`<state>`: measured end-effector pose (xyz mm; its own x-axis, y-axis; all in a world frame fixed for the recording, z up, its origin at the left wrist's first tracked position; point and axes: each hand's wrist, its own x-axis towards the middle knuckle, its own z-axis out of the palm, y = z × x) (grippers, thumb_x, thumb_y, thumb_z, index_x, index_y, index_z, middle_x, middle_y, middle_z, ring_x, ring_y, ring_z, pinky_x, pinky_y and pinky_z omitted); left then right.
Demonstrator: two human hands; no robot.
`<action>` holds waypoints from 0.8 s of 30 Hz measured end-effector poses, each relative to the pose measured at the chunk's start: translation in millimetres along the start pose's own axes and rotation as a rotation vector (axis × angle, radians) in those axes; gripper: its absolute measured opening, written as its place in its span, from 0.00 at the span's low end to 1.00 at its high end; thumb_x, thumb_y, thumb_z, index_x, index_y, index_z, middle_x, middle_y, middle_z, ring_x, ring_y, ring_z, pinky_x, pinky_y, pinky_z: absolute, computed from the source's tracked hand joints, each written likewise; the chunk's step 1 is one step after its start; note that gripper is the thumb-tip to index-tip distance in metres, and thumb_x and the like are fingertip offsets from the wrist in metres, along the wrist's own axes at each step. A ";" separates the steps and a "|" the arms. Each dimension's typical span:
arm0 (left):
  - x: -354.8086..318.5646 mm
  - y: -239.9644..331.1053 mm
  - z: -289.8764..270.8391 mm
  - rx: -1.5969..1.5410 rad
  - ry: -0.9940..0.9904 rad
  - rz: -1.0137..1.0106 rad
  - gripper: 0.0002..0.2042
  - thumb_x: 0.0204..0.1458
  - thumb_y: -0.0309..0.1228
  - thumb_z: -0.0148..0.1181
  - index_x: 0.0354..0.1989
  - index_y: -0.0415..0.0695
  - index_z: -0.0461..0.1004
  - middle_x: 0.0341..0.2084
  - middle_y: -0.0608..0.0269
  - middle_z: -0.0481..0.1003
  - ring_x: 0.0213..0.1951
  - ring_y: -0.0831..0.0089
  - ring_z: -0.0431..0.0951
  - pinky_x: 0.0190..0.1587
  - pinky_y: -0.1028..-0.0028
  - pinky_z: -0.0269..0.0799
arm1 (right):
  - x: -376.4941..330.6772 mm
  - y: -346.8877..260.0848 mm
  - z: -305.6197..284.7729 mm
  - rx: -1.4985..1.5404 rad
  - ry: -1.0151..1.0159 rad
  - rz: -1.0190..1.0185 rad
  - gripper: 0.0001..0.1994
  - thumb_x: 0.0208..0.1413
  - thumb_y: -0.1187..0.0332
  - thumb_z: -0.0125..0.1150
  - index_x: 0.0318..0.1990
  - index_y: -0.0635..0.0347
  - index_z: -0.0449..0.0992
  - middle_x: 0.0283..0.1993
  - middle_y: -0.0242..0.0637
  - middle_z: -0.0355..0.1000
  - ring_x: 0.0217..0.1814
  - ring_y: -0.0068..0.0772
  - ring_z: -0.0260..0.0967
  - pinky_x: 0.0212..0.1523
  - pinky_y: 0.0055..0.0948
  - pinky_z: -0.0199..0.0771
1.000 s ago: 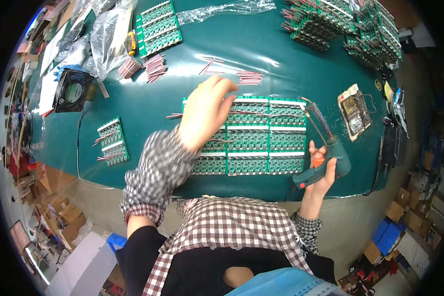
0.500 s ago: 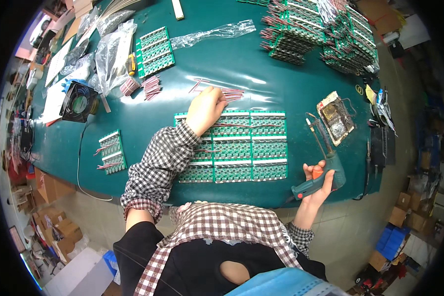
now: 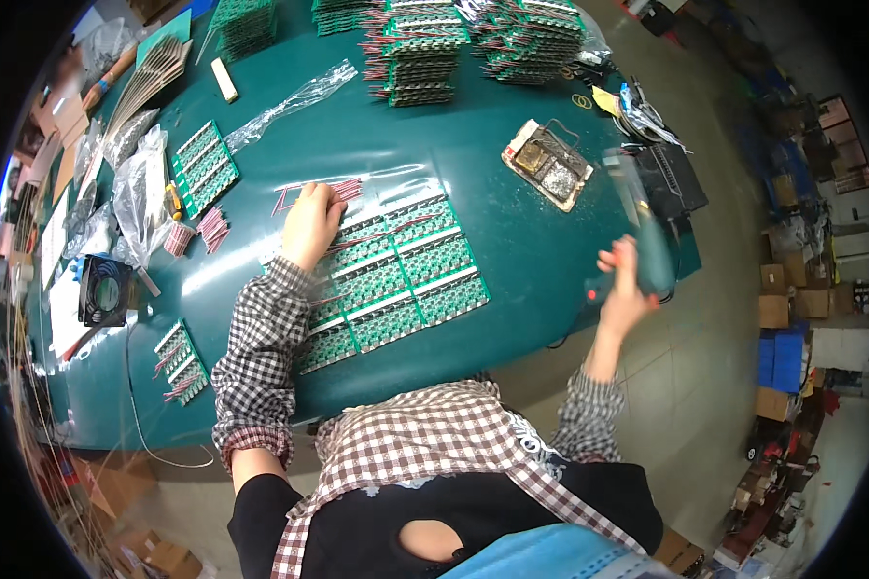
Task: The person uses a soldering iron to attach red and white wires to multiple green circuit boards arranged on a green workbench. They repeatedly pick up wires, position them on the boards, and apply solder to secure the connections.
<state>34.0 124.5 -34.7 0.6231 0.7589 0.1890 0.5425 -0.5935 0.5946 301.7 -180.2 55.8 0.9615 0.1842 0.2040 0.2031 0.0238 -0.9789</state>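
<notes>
My left hand (image 3: 314,220) rests at the far edge of the circuit boards, its fingers closed on a small pile of thin red wires (image 3: 350,189). What the fingertips pinch is partly covered. Under and beside my left forearm lies a block of green circuit boards (image 3: 415,280) in rows, some red wires lying across them. On the right, my right hand (image 3: 628,299) is wrapped round the handle of a green soldering gun (image 3: 653,253) with a red trigger. The gun is smeared by motion, raised near the table's right side, apart from the boards.
A stained solder tray (image 3: 548,166) with a wire stand sits at right. Tall stacks of wired boards (image 3: 410,58) stand at the back. Leftward are a black fan (image 3: 106,291), plastic bags (image 3: 143,198), wire bundles (image 3: 212,228), a board panel (image 3: 205,169) and a small board (image 3: 181,362).
The whole view has turned and shifted, so the table's things sit further left. My right hand has swung the soldering gun rightward, away from the solder tray. My left hand stays at the wires.
</notes>
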 end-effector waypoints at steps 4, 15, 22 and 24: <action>-6.0 -10.3 2.4 -0.046 -0.024 -0.034 0.08 0.47 0.29 0.60 0.31 0.40 0.69 0.30 0.53 0.70 0.34 0.53 0.73 0.37 0.61 0.69 | 4.7 8.9 24.5 -0.024 0.009 -0.089 0.12 0.52 0.68 0.63 0.39 0.70 0.77 0.35 0.39 0.75 0.28 0.28 0.75 0.26 0.24 0.75; -70.5 95.7 -43.9 -0.737 0.107 -0.110 0.09 0.51 0.25 0.62 0.40 0.39 0.73 0.32 0.63 0.76 0.34 0.78 0.75 0.37 0.77 0.72 | -59.9 -25.4 57.8 0.305 -0.508 0.299 0.19 0.59 0.63 0.55 0.48 0.73 0.69 0.39 0.44 0.72 0.37 0.40 0.76 0.26 0.30 0.81; -60.8 128.9 -55.1 -1.740 0.127 -0.589 0.11 0.56 0.34 0.58 0.45 0.42 0.72 0.33 0.67 0.75 0.31 0.85 0.72 0.37 0.83 0.69 | -89.6 -39.6 91.5 0.492 -0.756 0.524 0.22 0.60 0.55 0.53 0.48 0.70 0.65 0.35 0.40 0.71 0.35 0.36 0.75 0.26 0.28 0.83; -57.4 132.1 -57.3 -1.788 0.155 -0.626 0.11 0.57 0.33 0.56 0.45 0.41 0.71 0.34 0.67 0.74 0.31 0.84 0.71 0.37 0.83 0.69 | -94.6 -42.1 92.0 0.506 -0.765 0.541 0.22 0.59 0.57 0.54 0.48 0.71 0.65 0.34 0.42 0.72 0.35 0.37 0.76 0.26 0.30 0.83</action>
<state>37.6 17.9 77.8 0.4916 0.7993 -0.3456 -0.5618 0.5943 0.5754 185.2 -108.2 76.4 0.4930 0.8568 -0.1509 -0.4859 0.1273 -0.8647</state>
